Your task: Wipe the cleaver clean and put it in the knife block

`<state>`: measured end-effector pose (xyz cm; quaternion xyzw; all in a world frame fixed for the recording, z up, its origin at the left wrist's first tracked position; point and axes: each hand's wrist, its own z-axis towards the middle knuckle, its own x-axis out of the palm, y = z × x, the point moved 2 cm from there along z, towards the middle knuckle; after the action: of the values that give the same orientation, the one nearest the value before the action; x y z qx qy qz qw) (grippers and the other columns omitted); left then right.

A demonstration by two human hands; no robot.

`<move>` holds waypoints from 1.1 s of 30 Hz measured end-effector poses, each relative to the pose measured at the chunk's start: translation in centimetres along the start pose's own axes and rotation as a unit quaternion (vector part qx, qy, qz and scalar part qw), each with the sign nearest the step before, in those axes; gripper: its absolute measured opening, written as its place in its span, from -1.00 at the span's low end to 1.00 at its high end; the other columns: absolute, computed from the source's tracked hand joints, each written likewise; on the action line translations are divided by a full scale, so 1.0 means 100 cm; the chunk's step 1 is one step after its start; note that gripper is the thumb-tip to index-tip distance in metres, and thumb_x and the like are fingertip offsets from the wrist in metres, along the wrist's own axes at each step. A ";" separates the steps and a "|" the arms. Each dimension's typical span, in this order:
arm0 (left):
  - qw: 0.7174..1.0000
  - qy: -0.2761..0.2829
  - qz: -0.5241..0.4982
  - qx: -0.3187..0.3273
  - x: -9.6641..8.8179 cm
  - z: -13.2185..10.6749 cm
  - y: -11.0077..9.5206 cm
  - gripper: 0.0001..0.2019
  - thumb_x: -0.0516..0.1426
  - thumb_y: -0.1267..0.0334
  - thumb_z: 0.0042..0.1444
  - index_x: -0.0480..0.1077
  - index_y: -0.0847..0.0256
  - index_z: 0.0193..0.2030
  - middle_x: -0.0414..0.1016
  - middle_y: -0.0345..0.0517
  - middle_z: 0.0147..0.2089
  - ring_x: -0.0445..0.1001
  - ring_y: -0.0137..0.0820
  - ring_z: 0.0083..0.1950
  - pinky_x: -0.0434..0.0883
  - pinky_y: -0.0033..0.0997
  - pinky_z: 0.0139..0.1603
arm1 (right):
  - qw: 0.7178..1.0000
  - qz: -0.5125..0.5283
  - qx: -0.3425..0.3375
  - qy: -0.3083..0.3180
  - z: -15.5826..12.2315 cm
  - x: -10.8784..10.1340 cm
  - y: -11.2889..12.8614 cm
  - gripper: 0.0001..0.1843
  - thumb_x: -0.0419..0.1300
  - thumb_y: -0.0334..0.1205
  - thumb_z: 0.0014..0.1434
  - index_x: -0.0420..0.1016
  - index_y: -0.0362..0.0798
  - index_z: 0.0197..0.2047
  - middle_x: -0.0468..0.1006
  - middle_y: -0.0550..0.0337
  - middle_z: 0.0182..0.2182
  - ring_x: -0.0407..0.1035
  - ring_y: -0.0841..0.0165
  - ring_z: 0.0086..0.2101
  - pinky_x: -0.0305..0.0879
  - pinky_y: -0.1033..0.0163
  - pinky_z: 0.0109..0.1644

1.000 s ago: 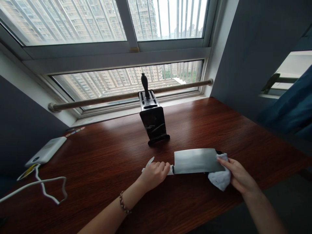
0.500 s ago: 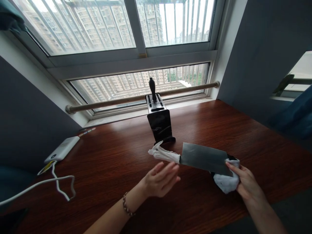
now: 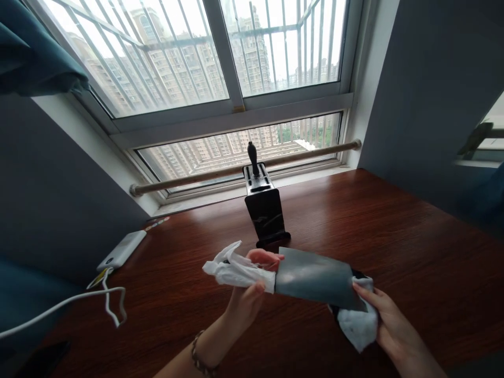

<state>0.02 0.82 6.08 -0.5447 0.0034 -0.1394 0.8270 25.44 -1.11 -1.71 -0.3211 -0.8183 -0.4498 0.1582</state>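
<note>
**Cleaver held between two hands above the desk, near side of the knife block**

- Cleaver [image 3: 313, 278]: broad grey blade, held roughly level and clear of the desk [image 3: 394, 231], just on the near side of the knife block [image 3: 265, 212]. The blade's flat faces the camera.
- Handle wrap [image 3: 236, 270]: white crumpled paper or cloth bunched round the handle end, on the block's near left. The handle itself is hidden under it.
- Left hand [image 3: 248, 294]: fingers [image 3: 268, 257] clamped round the wrapped handle, thumb underneath. Beaded bracelet on the wrist.
- Right hand [image 3: 389, 325]: fingers closed on a white cloth [image 3: 360, 325] at the blade's far tip, pinching the cloth against the steel. A dark piece shows behind the cloth; what it is cannot be made out.
- Knife block: black, upright, one dark-handled tool standing in its top slots.
- Power bank [image 3: 122, 249]: white, with a white cable [image 3: 79, 302], well to the block's left.

Handling note, as a judgement: wiping goes best with the cloth kept between skin and edge, strokes from spine toward edge, and the left grip firm so the blade cannot twist.
</note>
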 end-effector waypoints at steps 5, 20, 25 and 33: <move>0.992 -0.074 -0.099 -0.022 -0.008 -0.001 -0.029 -0.73 0.11 -0.03 0.07 0.24 0.09 -0.24 0.19 -0.19 -0.32 0.28 -0.39 -0.14 0.28 -0.38 -0.08 | 0.991 0.049 0.095 0.079 -0.008 0.029 -0.021 -0.59 0.45 -0.29 -0.27 0.46 -0.21 -0.31 0.53 0.05 -0.40 0.45 0.30 -0.41 0.40 0.31 -0.34; 0.913 -0.209 -0.281 0.209 -0.060 0.058 -0.188 -0.66 0.05 0.42 -0.10 -0.17 0.18 -0.57 -0.06 -0.42 -0.73 -0.11 -0.71 -0.73 0.14 -0.57 -0.64 | 0.978 0.052 0.126 0.159 -0.009 0.048 -0.026 -0.57 0.41 -0.21 -0.17 0.41 -0.21 -0.24 0.53 -0.01 -0.31 0.45 0.16 -0.29 0.41 0.17 -0.19; 0.900 -0.204 -0.100 0.372 -0.075 0.095 -0.224 -0.72 -0.07 0.40 0.01 -0.17 0.19 -0.60 -0.15 -0.38 -0.68 -0.14 -0.64 -0.66 0.15 -0.48 -0.54 | 0.995 0.057 0.069 0.050 0.014 0.019 -0.001 -0.44 0.46 -0.28 -0.31 0.41 -0.19 -0.20 0.53 0.00 -0.31 0.46 0.15 -0.31 0.45 0.20 -0.26; 0.877 -0.272 -0.068 0.389 -0.095 0.176 -0.199 -0.74 -0.05 0.48 -0.15 -0.15 0.19 -0.60 -0.28 -0.35 -0.66 -0.24 -0.58 -0.66 -0.08 -0.48 -0.59 | 0.994 0.058 0.088 0.040 0.033 -0.004 -0.005 -0.45 0.46 -0.29 -0.30 0.42 -0.13 -0.18 0.54 0.07 -0.28 0.45 0.13 -0.25 0.46 0.13 -0.17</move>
<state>-10.80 11.58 29.78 -0.1941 -0.3134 -0.0312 0.9290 25.56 1.31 -4.07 -0.3349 -0.8277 -0.3783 0.2443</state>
